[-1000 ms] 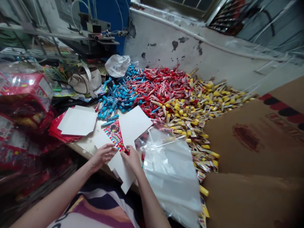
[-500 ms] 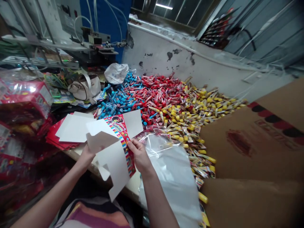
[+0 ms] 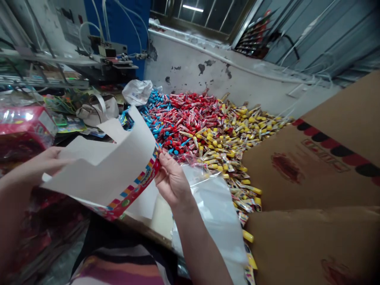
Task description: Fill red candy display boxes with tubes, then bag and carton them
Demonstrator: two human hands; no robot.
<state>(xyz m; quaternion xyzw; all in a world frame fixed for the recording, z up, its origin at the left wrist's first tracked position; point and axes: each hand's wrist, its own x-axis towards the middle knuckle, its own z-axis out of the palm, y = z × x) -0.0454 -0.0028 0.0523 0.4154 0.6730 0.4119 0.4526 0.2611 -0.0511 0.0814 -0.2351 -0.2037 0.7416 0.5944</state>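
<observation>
An unfolded printed cardboard box, white inside with a red, colourful printed strip, is held up in front of me at a tilt. My right hand pinches its right printed edge between thumb and fingers. At its left end, my left hand grips a white flap, and some of those fingertips are hidden. Below my right hand, a clear plastic bag lies flat on the table. Behind the cardboard is a heap of small wrapped tubes with blue, red and yellow caps.
A large brown carton stands open on the right. Filled, plastic-wrapped red boxes are stacked at left. A white handbag and a crumpled white bag sit near a machine at the back left.
The cardboard box has turned and spread, its printed strip swinging toward my lower left. My left hand has moved left. My right hand keeps its edge grip. The view has shifted slightly right.
</observation>
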